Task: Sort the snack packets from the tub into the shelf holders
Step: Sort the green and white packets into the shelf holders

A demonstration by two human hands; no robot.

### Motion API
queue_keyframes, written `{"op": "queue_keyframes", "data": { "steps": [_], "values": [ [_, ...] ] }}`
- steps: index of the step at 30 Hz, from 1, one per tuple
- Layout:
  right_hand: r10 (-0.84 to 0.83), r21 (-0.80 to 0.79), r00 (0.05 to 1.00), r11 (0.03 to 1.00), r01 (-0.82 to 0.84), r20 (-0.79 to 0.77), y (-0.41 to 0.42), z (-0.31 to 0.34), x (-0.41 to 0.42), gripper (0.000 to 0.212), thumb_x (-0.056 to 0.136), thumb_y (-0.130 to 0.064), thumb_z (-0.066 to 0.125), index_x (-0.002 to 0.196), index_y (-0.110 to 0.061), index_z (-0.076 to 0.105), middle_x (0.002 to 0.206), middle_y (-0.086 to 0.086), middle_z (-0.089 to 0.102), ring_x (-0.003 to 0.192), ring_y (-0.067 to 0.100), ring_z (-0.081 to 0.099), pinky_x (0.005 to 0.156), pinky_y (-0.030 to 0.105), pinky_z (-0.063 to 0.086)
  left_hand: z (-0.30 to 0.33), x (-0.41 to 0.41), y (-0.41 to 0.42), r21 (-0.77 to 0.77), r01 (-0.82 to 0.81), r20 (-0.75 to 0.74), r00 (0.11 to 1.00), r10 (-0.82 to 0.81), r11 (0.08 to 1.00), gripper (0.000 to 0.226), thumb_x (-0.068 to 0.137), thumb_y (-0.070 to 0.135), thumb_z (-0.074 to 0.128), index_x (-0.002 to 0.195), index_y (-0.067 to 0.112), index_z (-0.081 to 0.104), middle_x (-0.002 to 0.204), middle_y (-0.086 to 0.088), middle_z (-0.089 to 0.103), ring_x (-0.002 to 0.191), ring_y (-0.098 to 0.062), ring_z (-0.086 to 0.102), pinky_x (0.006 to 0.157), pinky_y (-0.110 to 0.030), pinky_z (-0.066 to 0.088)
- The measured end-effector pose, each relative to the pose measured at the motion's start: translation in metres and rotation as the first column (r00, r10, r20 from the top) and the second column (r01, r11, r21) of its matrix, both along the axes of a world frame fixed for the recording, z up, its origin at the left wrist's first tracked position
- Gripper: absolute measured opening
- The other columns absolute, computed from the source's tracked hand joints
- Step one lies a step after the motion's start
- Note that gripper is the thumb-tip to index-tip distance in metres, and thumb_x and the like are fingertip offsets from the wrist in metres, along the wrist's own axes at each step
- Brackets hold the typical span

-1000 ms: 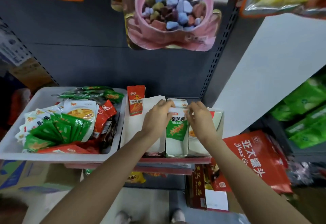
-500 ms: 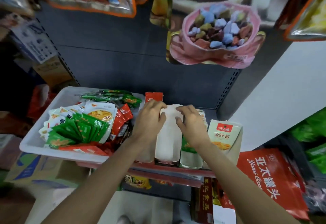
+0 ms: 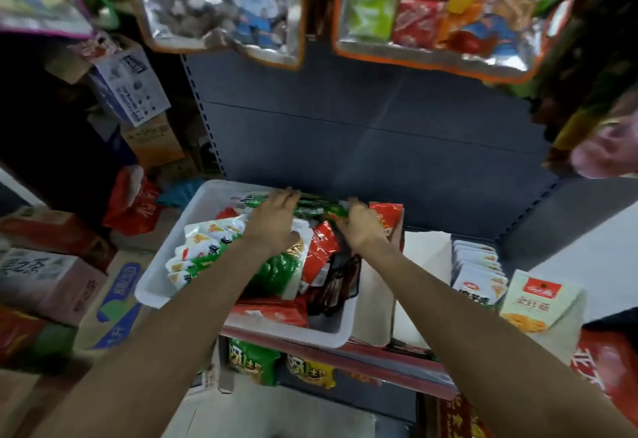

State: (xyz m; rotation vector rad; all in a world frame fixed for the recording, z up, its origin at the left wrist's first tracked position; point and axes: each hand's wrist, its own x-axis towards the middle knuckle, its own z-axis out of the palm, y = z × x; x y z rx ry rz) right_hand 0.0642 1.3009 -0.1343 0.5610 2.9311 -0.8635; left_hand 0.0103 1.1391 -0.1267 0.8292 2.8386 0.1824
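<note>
A white tub (image 3: 162, 285) full of snack packets stands on the shelf, left of the white holders (image 3: 424, 251). Both my hands reach into it at its far end. My left hand (image 3: 272, 220) lies over the green packets (image 3: 310, 208) at the back, fingers stretched forward. My right hand (image 3: 362, 223) is on the same green packets next to a red packet (image 3: 388, 216) standing in a holder. Whether the fingertips grip anything is hidden. White-and-green packets (image 3: 207, 241) and red ones (image 3: 321, 248) fill the tub.
Holders to the right carry rows of white packets (image 3: 478, 265) and a pale packet (image 3: 538, 303). Large snack bags (image 3: 431, 6) hang overhead. Cardboard boxes (image 3: 51, 279) are stacked at the left. More packets (image 3: 255, 361) sit on the lower shelf.
Both hands left the white holders and moved left into the far end of the tub. The view has swung left and up.
</note>
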Motion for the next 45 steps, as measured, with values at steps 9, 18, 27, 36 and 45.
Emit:
{"op": "queue_keyframes", "data": {
  "steps": [9, 18, 27, 36, 45],
  "values": [
    [-0.059, -0.017, 0.994, 0.998, 0.057, -0.087, -0.014, 0.003, 0.009, 0.014, 0.095, -0.014, 0.048, 0.106, -0.006, 0.054, 0.095, 0.017, 0.065, 0.086, 0.034, 0.062, 0.064, 0.028, 0.039, -0.002, -0.002, -0.016, 0.194, 0.000, 0.016, 1.000, -0.003, 0.981, 0.067, 0.090, 0.017, 0.055, 0.149, 0.018, 0.023, 0.156, -0.002, 0.020, 0.142, -0.022, 0.017, 0.116, -0.040, 0.020],
    [-0.366, -0.396, 0.816, 0.899, 0.187, -0.447, 0.019, 0.053, 0.077, 0.014, 0.084, 0.000, 0.057, 0.087, -0.008, 0.046, 0.062, 0.003, 0.048, 0.052, 0.010, 0.042, 0.049, 0.020, 0.032, 0.017, 0.049, 0.023, 0.595, -0.535, 0.658, 0.753, 0.020, 0.600, 0.021, 0.097, 0.018, 0.050, 0.106, 0.002, 0.060, 0.096, -0.006, 0.066, 0.074, -0.012, 0.063, 0.070, -0.023, 0.051],
    [-0.478, -0.658, 0.844, 0.721, 0.218, -0.244, 0.076, 0.040, 0.143, 0.029, 0.081, 0.007, 0.064, 0.091, -0.015, 0.047, 0.067, 0.000, 0.053, 0.049, 0.005, 0.055, 0.048, 0.019, 0.046, 0.016, 0.085, 0.092, 0.681, -0.680, 0.709, 0.705, -0.014, 0.272, 0.025, 0.088, 0.005, 0.062, 0.111, -0.002, 0.059, 0.099, -0.011, 0.067, 0.074, -0.011, 0.066, 0.074, -0.029, 0.055],
    [-0.162, -0.030, 0.971, 0.987, 0.160, -0.175, 0.136, 0.021, 0.190, 0.015, 0.077, -0.007, 0.072, 0.091, -0.008, 0.065, 0.089, 0.009, 0.065, 0.082, 0.026, 0.060, 0.067, 0.027, 0.035, 0.032, 0.125, 0.160, 0.817, -0.164, 0.316, 0.929, -0.192, 0.552, 0.014, 0.083, 0.005, 0.066, 0.087, 0.018, 0.063, 0.083, 0.001, 0.068, 0.079, -0.008, 0.063, 0.074, -0.028, 0.048],
    [-0.207, -0.184, 0.930, 0.971, 0.156, -0.305, 0.154, 0.012, 0.206, 0.006, 0.084, -0.004, 0.064, 0.087, -0.007, 0.060, 0.077, 0.008, 0.063, 0.075, 0.022, 0.059, 0.061, 0.012, 0.038, 0.024, 0.155, 0.200, 0.532, 0.222, 0.055, 0.954, -0.295, 0.817, 0.014, 0.086, 0.025, 0.065, 0.099, 0.020, 0.065, 0.093, -0.002, 0.069, 0.086, -0.022, 0.062, 0.069, -0.034, 0.047]
  ]
}}
